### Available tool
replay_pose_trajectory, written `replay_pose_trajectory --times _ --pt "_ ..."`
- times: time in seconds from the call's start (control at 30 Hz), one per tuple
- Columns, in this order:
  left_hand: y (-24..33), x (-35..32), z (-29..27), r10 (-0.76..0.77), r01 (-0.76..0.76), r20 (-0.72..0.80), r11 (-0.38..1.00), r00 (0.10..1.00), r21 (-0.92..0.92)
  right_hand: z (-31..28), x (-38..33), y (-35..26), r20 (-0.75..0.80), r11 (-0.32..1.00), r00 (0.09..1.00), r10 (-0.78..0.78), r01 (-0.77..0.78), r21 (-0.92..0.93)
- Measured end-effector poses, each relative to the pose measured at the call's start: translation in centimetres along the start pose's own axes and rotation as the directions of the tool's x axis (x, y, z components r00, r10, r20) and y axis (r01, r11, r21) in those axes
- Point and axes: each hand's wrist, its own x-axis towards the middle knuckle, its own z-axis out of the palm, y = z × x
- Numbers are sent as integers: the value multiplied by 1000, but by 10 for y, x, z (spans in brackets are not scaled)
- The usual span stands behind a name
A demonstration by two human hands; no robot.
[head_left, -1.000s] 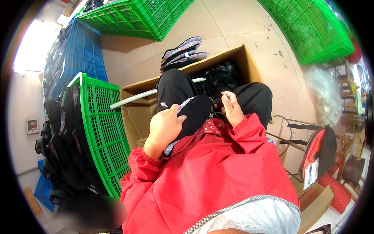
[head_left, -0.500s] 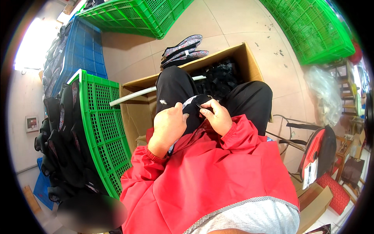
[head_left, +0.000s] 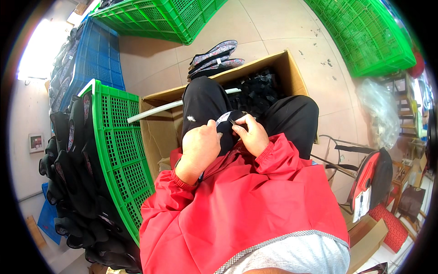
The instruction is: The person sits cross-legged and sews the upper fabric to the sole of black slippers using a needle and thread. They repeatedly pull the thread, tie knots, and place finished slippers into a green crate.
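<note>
Over my lap, between my knees, my left hand (head_left: 200, 145) is closed on a black fabric piece (head_left: 236, 115) with a pale patterned lining, which looks like a shoe upper. My right hand (head_left: 252, 134) pinches a small dark pointed tool (head_left: 232, 122) between thumb and forefinger. Its tip touches or lies just over the black fabric. Most of the tool and the lower part of the piece are hidden by my hands, so I cannot tell its exact kind.
Before me stands an open cardboard box (head_left: 296, 75) with black scraps (head_left: 255, 89) inside and a white tube (head_left: 157, 111) across it. Lined black pieces (head_left: 214, 59) lie stacked beyond it. Green crate (head_left: 121, 146) and black pieces (head_left: 70, 169) are left; a red-and-black stool (head_left: 372, 178) is right.
My left hand has shifted slightly to the right, toward my right hand, which has barely moved. A dark blurred shape at the lower left is gone, showing more black pieces there.
</note>
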Motion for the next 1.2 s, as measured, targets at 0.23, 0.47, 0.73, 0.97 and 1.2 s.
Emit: replay_pose_trajectory --times 0.23,0.47,0.73,0.97,1.2 --pt "1 0 0 27 -27 -25 1000 999 2 4 1 2 -21 1000 999 28 -28 -3" --pt "3 0 -3 22 -22 0 999 1000 30 6 2 4 -52 994 998 -41 36 -99" --pt "0 0 3 38 -37 -39 999 999 24 6 5 -1 -38 995 999 -8 4 -100" --pt "4 0 -3 30 -30 -4 998 1000 52 7 5 -2 -49 986 998 -34 25 -165" --pt "0 0 1 13 -13 -6 1000 1000 13 10 9 9 -36 999 999 -36 36 16"
